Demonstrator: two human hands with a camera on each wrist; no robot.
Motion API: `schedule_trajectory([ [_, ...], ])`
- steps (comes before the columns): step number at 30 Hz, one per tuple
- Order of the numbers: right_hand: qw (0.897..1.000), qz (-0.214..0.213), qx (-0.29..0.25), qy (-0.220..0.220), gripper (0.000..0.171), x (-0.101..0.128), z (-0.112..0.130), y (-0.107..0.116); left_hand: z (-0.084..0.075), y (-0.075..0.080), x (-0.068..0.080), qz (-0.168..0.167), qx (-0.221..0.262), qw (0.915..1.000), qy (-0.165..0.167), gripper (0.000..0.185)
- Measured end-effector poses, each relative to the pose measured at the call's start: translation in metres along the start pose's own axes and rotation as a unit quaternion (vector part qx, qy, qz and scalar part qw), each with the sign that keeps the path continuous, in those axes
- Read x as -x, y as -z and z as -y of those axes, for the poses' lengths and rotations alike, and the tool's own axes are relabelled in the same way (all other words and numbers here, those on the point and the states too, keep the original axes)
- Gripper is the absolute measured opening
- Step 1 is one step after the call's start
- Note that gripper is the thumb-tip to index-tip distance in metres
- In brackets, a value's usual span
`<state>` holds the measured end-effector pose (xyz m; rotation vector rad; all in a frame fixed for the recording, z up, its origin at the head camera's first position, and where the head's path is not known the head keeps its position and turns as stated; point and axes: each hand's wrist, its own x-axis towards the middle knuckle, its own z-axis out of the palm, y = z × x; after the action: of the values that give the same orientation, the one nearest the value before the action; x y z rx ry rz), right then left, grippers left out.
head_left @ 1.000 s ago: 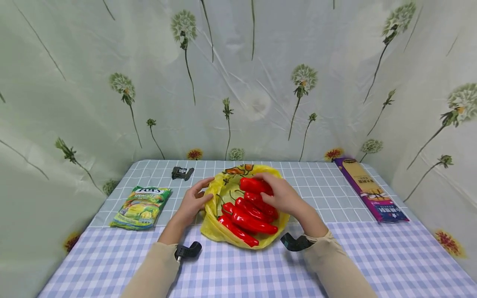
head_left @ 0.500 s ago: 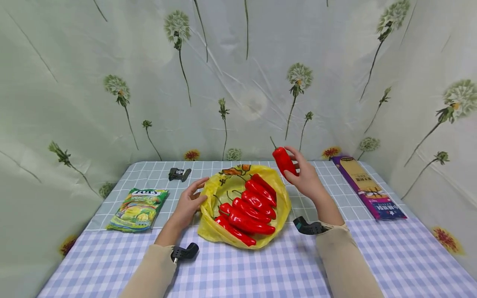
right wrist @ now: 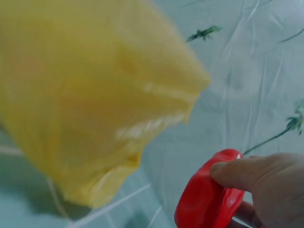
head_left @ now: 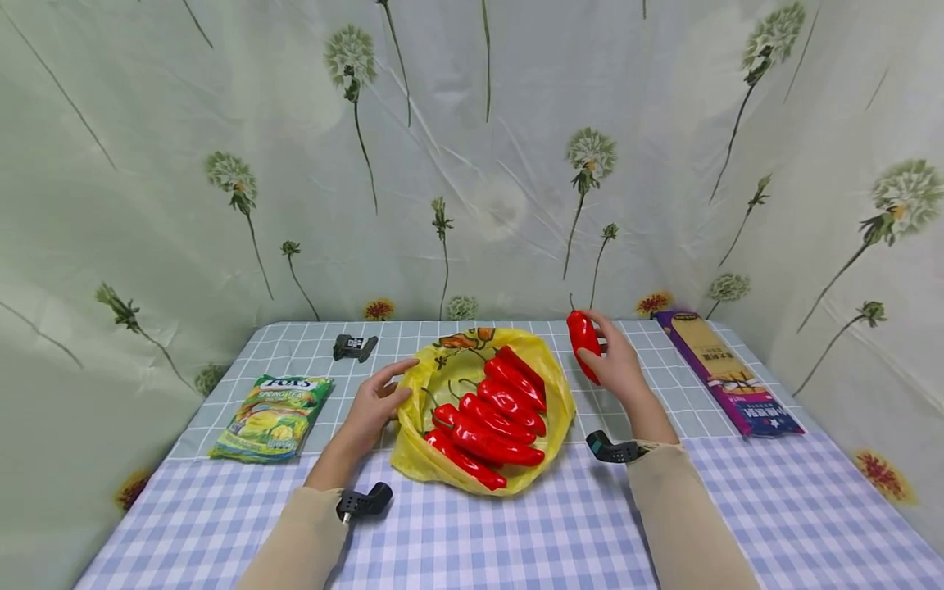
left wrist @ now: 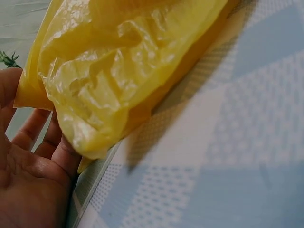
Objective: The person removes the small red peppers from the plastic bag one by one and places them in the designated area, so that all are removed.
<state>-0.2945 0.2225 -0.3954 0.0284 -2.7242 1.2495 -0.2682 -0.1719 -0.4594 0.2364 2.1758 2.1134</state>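
A yellow plastic bag (head_left: 442,377) lies open on the checked table (head_left: 516,533) with several red peppers (head_left: 490,418) in it. My left hand (head_left: 376,401) rests with relaxed fingers against the bag's left edge (left wrist: 80,109). My right hand (head_left: 615,365) holds one red pepper (head_left: 584,340) just right of the bag, a little above the table, stem up. In the right wrist view my fingers (right wrist: 247,173) curl round that pepper (right wrist: 211,199), with the bag (right wrist: 90,95) blurred on the left.
A green sweets packet (head_left: 274,414) lies at the left. A small black device (head_left: 352,346) sits near the table's back edge. A long purple box (head_left: 726,373) lies along the right side. A flowered curtain (head_left: 472,156) hangs behind the table.
My right hand took one red pepper out of the bag, lifted it and carried it right, then lowered it beside the bag. My left hand stayed at the bag's edge.
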Motion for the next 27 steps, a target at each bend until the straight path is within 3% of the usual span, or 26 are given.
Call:
schedule_trajectory([
  [10, 0.997, 0.009, 0.047, -0.067, 0.06, -0.002, -0.02, -0.007, 0.001, -0.001, 0.0, 0.003, -0.013, 0.9999, -0.001, 0.048],
  [16, 0.995, 0.01, 0.073, -0.07, 0.056, -0.003, -0.027, -0.01, 0.0, -0.001, 0.0, 0.007, -0.014, 0.9999, -0.005, 0.049],
  [27, 0.991, 0.057, 0.099, -0.069, 0.064, -0.003, -0.025, -0.01, -0.001, 0.0, -0.002, 0.01, -0.025, 0.9994, -0.021, 0.047],
])
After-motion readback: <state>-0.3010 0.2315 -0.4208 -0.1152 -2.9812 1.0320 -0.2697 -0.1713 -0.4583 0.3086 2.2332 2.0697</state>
